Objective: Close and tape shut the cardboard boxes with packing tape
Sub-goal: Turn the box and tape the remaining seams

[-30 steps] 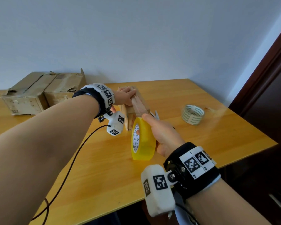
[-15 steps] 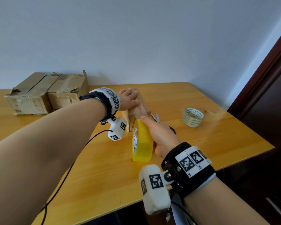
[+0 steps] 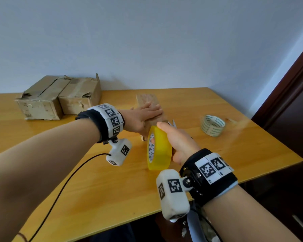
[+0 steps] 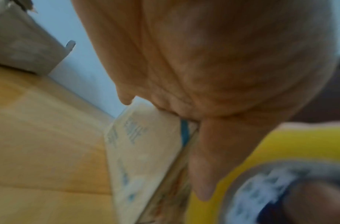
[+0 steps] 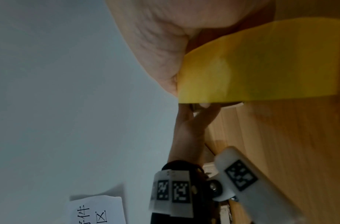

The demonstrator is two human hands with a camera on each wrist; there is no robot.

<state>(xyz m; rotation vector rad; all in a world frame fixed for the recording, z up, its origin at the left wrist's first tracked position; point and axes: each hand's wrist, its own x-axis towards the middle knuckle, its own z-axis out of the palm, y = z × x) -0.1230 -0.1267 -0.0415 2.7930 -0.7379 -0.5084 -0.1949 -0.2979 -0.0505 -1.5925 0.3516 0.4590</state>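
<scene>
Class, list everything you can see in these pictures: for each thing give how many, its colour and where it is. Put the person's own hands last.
Small cardboard box: one, brown, table centre, under the left hand.
Worn cardboard boxes: two, brown, side by side at the far left by the wall.
Yellow tape roll: one, on edge at the small box's near end.
Clear tape roll: one, pale with green print, lying flat at the right.
Scissors: one pair, mostly hidden behind the right hand.
Table: one, light wood.
Left hand: flat on the small box.
Right hand: grips the yellow tape roll.
</scene>
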